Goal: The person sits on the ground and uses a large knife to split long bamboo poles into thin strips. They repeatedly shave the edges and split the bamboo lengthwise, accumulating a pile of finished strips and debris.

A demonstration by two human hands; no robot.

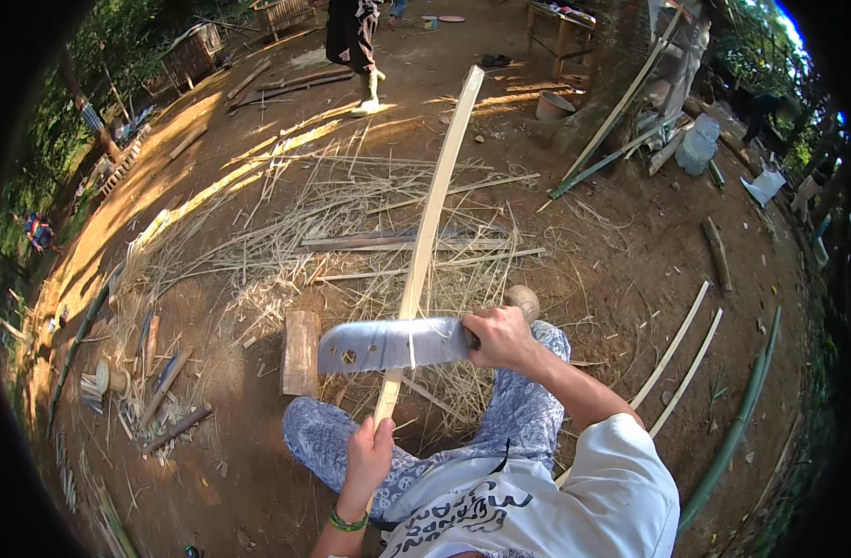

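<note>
My left hand (370, 450) is closed around the near end of a long pale bamboo strip (435, 200), which slants up and away from me over the ground. In my right hand (505, 337) is a machete (388, 345) with a broad, bright blade that has several holes near its far end. Its blade lies crosswise over the strip, pointing left, a little beyond my left hand. A thin sliver (411, 344) stands up against the blade where the two meet. The machete's round wooden handle end (522, 299) shows beyond my right fist.
A wooden block (301, 352) lies by my left knee. Bamboo shavings (351, 219) cover the ground ahead. Two cut strips (672, 344) and a green bamboo pole (742, 428) lie at right. A spool (112, 378) and sticks lie at left. A person in boots (368, 93) stands far ahead.
</note>
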